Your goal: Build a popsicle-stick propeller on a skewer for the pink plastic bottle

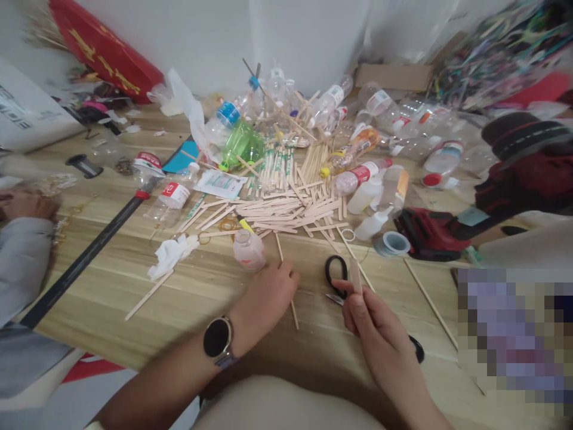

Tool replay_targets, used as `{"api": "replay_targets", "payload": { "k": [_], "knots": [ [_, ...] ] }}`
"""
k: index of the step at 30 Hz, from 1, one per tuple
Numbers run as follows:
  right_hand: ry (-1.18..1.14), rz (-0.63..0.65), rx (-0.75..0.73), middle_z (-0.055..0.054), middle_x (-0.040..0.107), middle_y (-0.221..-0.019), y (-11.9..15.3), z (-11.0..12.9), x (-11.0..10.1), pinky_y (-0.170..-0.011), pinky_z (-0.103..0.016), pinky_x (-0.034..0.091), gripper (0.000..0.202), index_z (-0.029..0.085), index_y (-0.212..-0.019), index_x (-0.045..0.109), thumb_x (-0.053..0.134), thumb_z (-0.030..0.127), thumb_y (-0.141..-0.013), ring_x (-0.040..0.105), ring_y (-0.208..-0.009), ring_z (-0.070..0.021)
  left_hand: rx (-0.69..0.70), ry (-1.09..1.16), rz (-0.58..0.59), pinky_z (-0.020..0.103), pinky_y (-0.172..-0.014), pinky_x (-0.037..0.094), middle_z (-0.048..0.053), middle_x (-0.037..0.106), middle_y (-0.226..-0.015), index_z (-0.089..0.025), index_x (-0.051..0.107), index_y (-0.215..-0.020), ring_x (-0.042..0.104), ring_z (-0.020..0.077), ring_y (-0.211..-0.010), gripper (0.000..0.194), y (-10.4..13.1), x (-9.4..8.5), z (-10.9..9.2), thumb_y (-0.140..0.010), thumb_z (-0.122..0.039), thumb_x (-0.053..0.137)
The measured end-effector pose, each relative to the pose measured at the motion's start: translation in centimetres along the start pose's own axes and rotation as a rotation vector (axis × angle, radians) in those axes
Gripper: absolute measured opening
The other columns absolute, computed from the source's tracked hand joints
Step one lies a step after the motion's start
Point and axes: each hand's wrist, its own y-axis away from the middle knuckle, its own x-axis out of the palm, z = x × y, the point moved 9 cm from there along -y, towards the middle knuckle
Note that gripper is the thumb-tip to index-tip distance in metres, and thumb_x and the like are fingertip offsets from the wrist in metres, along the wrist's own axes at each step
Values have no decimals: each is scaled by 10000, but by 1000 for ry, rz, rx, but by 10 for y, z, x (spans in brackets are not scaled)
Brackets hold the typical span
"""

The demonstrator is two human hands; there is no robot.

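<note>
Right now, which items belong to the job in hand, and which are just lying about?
Likely job:
flat wooden stick, pinched in right hand
thin wooden stick, at left hand
black-handled scissors, by right hand
probably the wooden-stick pile

Apparently lying about:
red-and-black cordless tool
crumpled white tissue
green plastic bottle
black spool

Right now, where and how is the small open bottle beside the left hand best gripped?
Probably around the body of the small open bottle, below its neck, coming from its left: it stands mouth up, so the rounded wall suits a wrap-around grip. The left hand is close on its right, and wooden sticks lie behind it.
</note>
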Motion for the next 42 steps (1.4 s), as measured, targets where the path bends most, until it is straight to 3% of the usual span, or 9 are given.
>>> {"api": "replay_targets", "payload": {
  "k": [9,14,17,19,23,29,36,39,42],
  "knots": [
    [-194,-97,50,48,598,-674,6,7,-16,-392,-209,307,610,270,-1461,261,489,457,-926,368,-431,-97,240,-81,-89,392,-800,429,99,594,-1039,-178,611,-959,526,265,-984,147,-11,2,-14,-950,-170,465],
    [-147,-393,-43,14,622,-797,27,2,-70,-479,-237,385,234,275,-1103,631,539,381,-917,446,-519,-98,272,-40,-166,372,-799,428,84,617,-982,-160,575,-1010,527,239,-948,203,-16,-12,-26,-977,-141,376],
    [11,-537,-53,-23,670,-900,39,2,-89,-660,-283,474,244,261,-1091,647,558,389,-902,571,-699,-148,222,214,-273,329,-781,443,60,629,-923,-164,549,-1023,546,204,-904,208,-13,-37,-36,-993,-162,343],
    [111,-417,-80,-59,699,-1006,35,11,-75,-755,-329,503,279,252,-1097,649,566,416,-887,630,-853,-202,155,518,-351,303,-756,456,42,642,-922,-172,537,-1007,574,179,-857,167,-7,-54,-41,-993,-208,375],
    [182,-217,-193,-72,726,-1002,26,36,-41,-805,-355,519,262,236,-936,696,515,424,-911,663,-945,-238,196,859,-217,278,-770,467,33,689,-966,-183,567,-989,620,164,-873,128,3,-57,-67,-969,-200,442],
    [-90,-131,-338,-19,703,-868,13,56,-32,-814,-297,497,296,229,-793,629,450,385,-970,649,-873,-166,-59,1015,-399,272,-709,436,29,682,-898,-173,633,-949,599,159,-803,200,11,-54,-20,-948,-313,489],
    [-55,232,-360,26,485,-591,4,72,10,-560,-247,424,429,217,-658,495,397,503,-963,481,-570,-128,-32,1665,-178,223,-557,405,-25,574,-619,-159,649,-838,507,103,-560,297,-3,-33,-30,-926,-401,501],
    [50,182,-414,-19,594,-736,5,82,1,-714,-291,479,442,215,-651,499,385,508,-962,574,-746,-163,-148,1731,-384,222,-684,462,12,668,-753,-153,628,-820,604,117,-712,245,2,-37,-10,-923,-348,522],
    [296,27,-382,10,589,-654,9,83,-20,-556,-231,457,362,221,-738,564,378,410,-984,568,-590,-128,-232,1676,-491,214,-626,458,-2,681,-693,-181,579,-893,611,115,-656,249,10,-37,7,-959,-392,462]
  ]
}}
